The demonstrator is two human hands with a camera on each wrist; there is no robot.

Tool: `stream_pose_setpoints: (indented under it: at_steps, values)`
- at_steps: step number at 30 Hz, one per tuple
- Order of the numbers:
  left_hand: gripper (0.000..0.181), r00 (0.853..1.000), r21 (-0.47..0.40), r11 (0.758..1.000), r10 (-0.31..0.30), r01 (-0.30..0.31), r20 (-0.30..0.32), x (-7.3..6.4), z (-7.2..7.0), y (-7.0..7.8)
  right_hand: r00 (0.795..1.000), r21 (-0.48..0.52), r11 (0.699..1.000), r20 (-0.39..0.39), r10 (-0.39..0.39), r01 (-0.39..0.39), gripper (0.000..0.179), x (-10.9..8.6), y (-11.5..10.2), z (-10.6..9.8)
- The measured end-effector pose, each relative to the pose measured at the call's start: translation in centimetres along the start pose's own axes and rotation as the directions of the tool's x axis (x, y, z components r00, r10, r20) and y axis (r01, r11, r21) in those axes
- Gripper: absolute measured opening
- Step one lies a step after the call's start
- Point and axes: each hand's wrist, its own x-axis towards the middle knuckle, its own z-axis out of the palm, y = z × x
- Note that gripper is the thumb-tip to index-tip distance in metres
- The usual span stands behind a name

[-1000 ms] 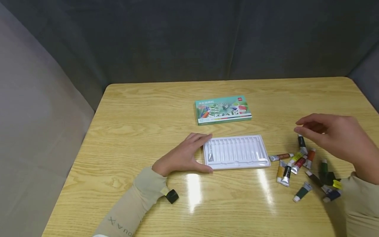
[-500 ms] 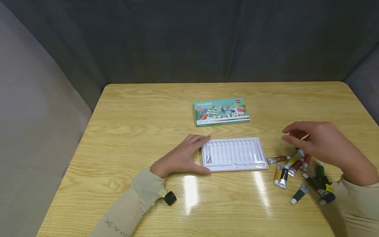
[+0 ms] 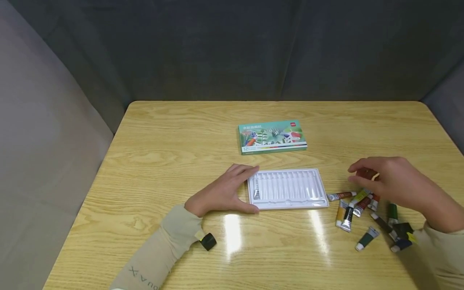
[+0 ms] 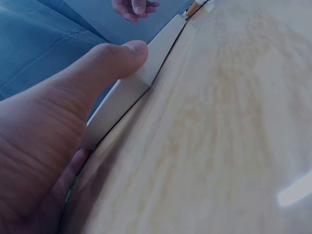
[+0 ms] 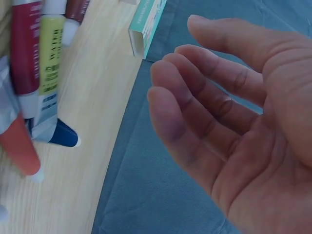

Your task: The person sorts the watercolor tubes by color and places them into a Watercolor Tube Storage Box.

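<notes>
The left hand point(image 3: 222, 192) holds the left end of a white plastic tray point(image 3: 289, 203), thumb at its near corner and fingers at the far one. In the left wrist view the thumb presses the white side wall point(image 4: 161, 46). One silver paint tube point(image 3: 256, 189) lies in the leftmost slot. Above a loose pile of paint tubes hovers the right hand point(image 3: 393, 181), fingers loosely bent, nothing in them. Below it lie a yellow tube point(image 5: 50, 63), a crimson tube point(image 5: 27, 48), an orange tube point(image 5: 22, 146) and a dark blue tube point(image 5: 63, 134).
A green printed paint box point(image 3: 273, 137) lies behind the tray. Nearer the person are a black tube point(image 3: 347, 217), an ochre tube point(image 3: 340, 213) and a dark green tube point(image 3: 367, 237). More dark tubes lie by the right wrist, partly covered by its black camera point(image 3: 403, 230).
The right hand has moved left and toward the person, over the pile, and now covers a black tube that showed earlier. The left hand stays on the tray.
</notes>
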Motion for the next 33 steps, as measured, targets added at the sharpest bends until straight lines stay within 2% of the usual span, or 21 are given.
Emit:
stream_pose_setpoints:
  at_steps: [4,7,9,12,14,21,28,33]
  values:
    - [0.114,1.000,-0.002,1.000,-0.012,0.012,0.007,0.0,0.0,0.0,0.999,0.000,1.000,0.032,-0.009,0.009,0.022,-0.4,0.5,0.3]
    - [0.114,1.000,-0.002,1.000,-0.017,0.017,0.009,0.0,0.0,0.0,0.995,0.011,1.000,0.096,0.001,-0.002,0.022,-0.6,1.0,0.7]
    - [0.114,1.000,-0.004,1.000,-0.017,0.017,0.009,0.0,0.1,0.0,0.986,0.035,0.999,0.166,0.020,-0.026,0.022,-0.8,1.3,0.9]
    - [0.113,1.000,-0.005,1.000,-0.013,0.013,0.006,0.0,0.1,0.0,0.961,0.073,0.996,0.273,0.035,-0.057,0.025,-1.2,1.9,1.4]
    - [0.113,1.000,-0.003,1.000,-0.009,0.009,0.003,0.1,0.1,-0.1,0.951,0.087,0.994,0.309,0.032,-0.062,0.027,-1.3,2.1,1.7]
    - [0.113,1.000,0.001,1.000,-0.004,0.004,0.000,0.1,0.1,-0.1,0.946,0.069,0.995,0.321,0.041,-0.067,0.023,-1.2,2.5,2.2]
    - [0.113,1.000,-0.004,1.000,-0.002,0.002,-0.001,0.1,0.1,-0.1,0.922,0.075,0.990,0.379,0.080,-0.117,0.022,-0.9,2.6,2.3]
    - [0.113,1.000,0.004,1.000,0.003,-0.003,-0.005,0.1,0.1,-0.2,0.928,0.072,0.992,0.367,0.070,-0.104,0.021,-0.8,2.6,2.6]
